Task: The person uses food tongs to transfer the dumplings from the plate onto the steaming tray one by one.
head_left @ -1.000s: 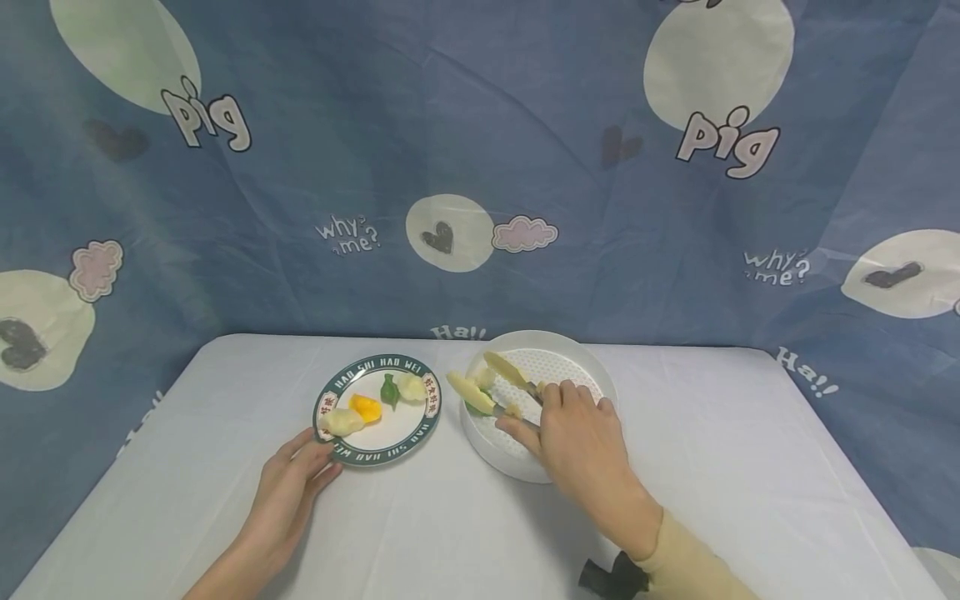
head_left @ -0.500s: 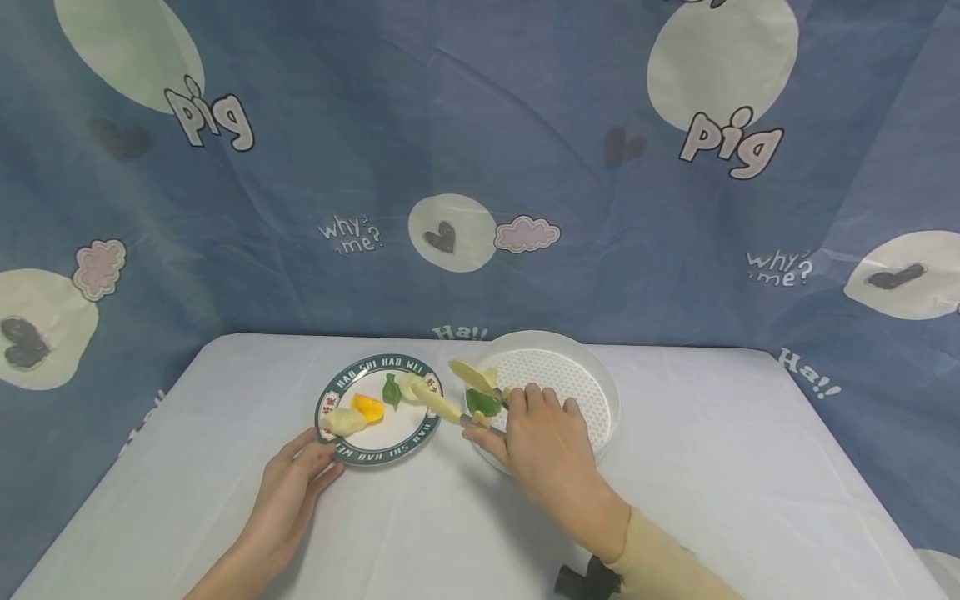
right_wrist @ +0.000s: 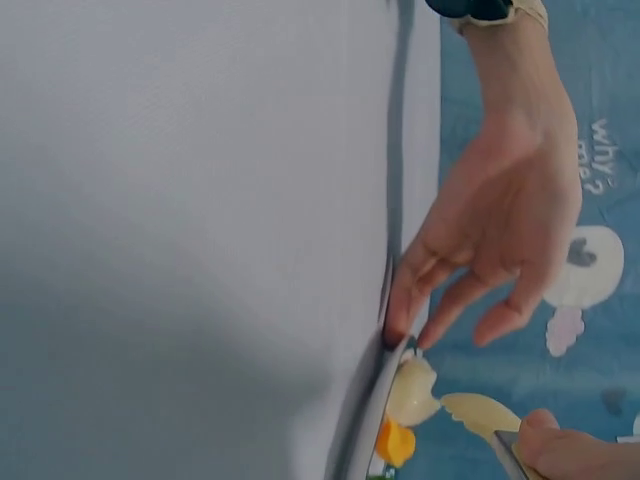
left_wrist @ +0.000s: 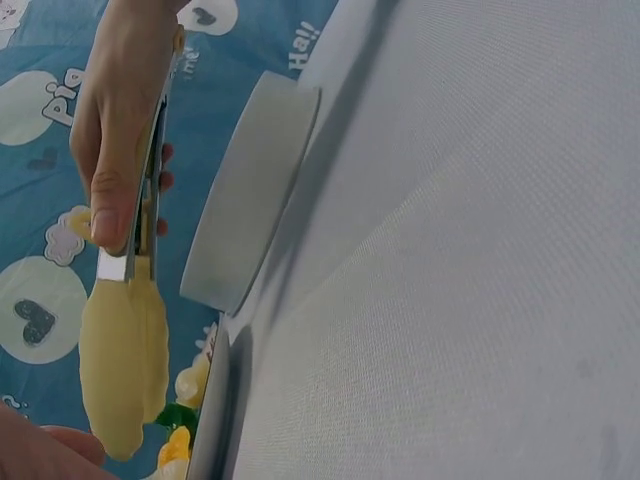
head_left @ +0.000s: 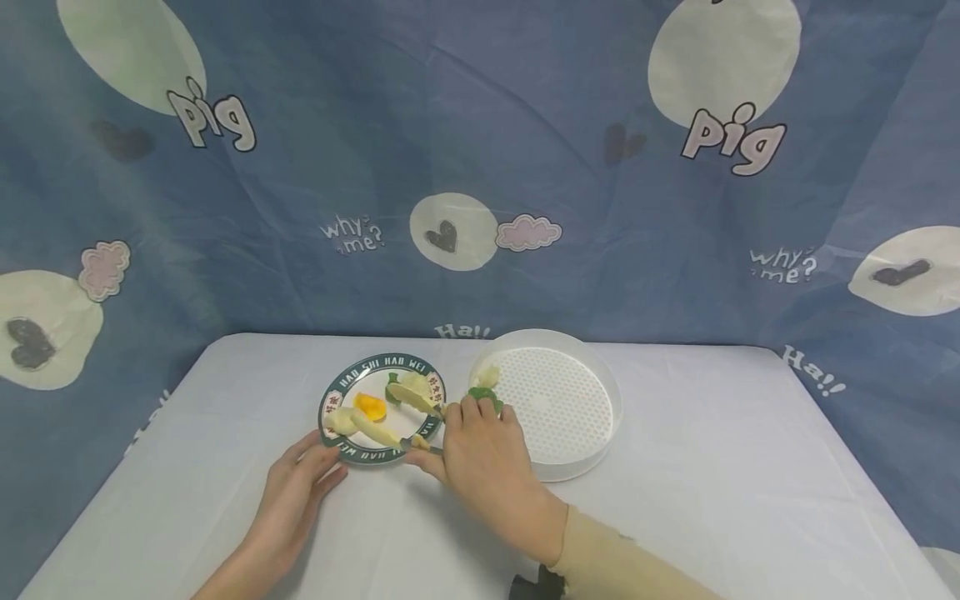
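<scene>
My right hand [head_left: 487, 475] grips a pair of tongs [head_left: 375, 430] with metal arms and pale yellow scalloped tips. The tips are spread apart over a round plate [head_left: 375, 457] with a green lettered rim. On the plate lie an orange piece [head_left: 370, 407], a green leafy piece [head_left: 392, 388] and two pale lumps, one [right_wrist: 412, 392] near the left hand. The upper tip overlaps the other pale lump in the head view; nothing shows pinched between the tips. My left hand [head_left: 294, 492] holds the plate's near-left rim, thumb and finger on either side of it [right_wrist: 505, 220].
A white round tray [head_left: 600, 442] with a perforated bottom stands right of the plate. In it, a pale piece [head_left: 487, 377] and a green piece [head_left: 486, 396] lie near the left wall, partly behind the right hand. A patterned blue cloth [head_left: 480, 167] hangs behind the table.
My right hand has carried the tongs leftward from over the tray to over the plate, uncovering more of the tray. The left hand stays at the plate's rim.
</scene>
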`<state>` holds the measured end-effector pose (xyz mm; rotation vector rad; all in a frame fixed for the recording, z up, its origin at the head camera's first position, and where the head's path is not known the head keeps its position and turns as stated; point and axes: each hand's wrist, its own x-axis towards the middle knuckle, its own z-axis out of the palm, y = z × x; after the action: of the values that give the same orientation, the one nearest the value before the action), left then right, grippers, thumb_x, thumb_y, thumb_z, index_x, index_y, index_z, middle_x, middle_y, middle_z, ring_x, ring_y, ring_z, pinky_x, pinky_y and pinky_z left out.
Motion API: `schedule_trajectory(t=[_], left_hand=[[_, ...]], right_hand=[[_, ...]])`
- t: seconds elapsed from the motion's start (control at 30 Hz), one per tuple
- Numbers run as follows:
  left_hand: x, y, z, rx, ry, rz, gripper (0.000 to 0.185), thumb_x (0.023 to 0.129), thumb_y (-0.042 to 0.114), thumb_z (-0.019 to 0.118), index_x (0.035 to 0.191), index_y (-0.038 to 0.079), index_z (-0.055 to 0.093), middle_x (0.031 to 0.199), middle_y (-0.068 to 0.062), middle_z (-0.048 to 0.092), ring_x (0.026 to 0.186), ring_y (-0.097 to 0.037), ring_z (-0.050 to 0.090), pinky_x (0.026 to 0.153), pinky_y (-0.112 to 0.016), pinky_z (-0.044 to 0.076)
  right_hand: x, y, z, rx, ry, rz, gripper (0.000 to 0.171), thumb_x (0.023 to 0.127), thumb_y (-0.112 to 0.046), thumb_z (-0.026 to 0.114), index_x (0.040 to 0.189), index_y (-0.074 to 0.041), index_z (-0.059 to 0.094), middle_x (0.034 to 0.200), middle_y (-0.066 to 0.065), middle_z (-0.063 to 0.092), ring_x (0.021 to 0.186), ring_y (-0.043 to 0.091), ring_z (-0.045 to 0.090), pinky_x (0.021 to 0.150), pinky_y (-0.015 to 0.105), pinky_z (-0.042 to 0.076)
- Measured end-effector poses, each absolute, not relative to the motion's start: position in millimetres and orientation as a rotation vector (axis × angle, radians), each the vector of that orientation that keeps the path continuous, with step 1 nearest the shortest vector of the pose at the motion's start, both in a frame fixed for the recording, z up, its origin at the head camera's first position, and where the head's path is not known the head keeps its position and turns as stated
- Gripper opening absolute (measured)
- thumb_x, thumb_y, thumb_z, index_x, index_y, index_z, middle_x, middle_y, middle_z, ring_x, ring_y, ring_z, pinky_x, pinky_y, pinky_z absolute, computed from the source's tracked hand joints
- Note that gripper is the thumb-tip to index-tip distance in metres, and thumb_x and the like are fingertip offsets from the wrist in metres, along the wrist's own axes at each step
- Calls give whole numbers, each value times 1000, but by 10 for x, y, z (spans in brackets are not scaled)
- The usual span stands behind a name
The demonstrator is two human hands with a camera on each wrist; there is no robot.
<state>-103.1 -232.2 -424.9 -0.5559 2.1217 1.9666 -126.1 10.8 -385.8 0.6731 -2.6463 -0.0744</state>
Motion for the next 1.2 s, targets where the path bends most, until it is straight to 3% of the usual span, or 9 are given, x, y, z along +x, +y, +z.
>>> schedule_trajectory(t=[0.17, 0.43, 0.6, 0.83, 1.2], left_hand=[[-1036, -2314, -4242, -558, 2133, 1952, 82, 112, 22, 43, 169, -8, -8, 177, -34, 3, 165, -47, 23, 130, -40, 40], [-1028, -2314, -4258, -559, 2113, 1984, 84, 111, 21, 46, 169, -7, -8, 178, -33, 2, 165, -46, 23, 127, -33, 43], [-1014, -2312, -4271, -530, 2117, 1992, 84, 111, 20, 46, 169, -8, -9, 178, -33, 0, 165, -46, 23, 128, -36, 41], [-1011, -2305, -4260, -527, 2139, 1963, 83, 111, 21, 45, 168, -8, -8, 178, -33, 0, 165, -47, 22, 132, -44, 37], [-1006, -2325, -4263, -525, 2147, 1944, 81, 112, 20, 42, 167, -10, -9, 177, -35, 1, 165, -48, 21, 134, -47, 35]], right_hand=[[-1258, -7, -3864, 704, -2681, -101, 71, 97, -81, 51, 101, -13, 71, 76, -3, 52, 74, 14, 55, 61, 27, 50], [-1259, -149, -3878, 766, -2708, -118, 71, 101, -79, 44, 109, -14, 71, 90, -3, 64, 81, 15, 61, 67, 28, 55], [-1273, -205, -3909, 773, -2694, -118, 68, 101, -77, 46, 105, -15, 72, 87, -3, 63, 81, 16, 62, 65, 29, 52], [-1302, -247, -3965, 777, -2715, -130, 67, 102, -76, 47, 108, -14, 73, 94, -3, 68, 87, 17, 67, 80, 35, 61], [-1295, -248, -4018, 777, -2637, -115, 61, 102, -73, 51, 100, -17, 73, 84, -5, 68, 78, 13, 63, 76, 34, 59]])
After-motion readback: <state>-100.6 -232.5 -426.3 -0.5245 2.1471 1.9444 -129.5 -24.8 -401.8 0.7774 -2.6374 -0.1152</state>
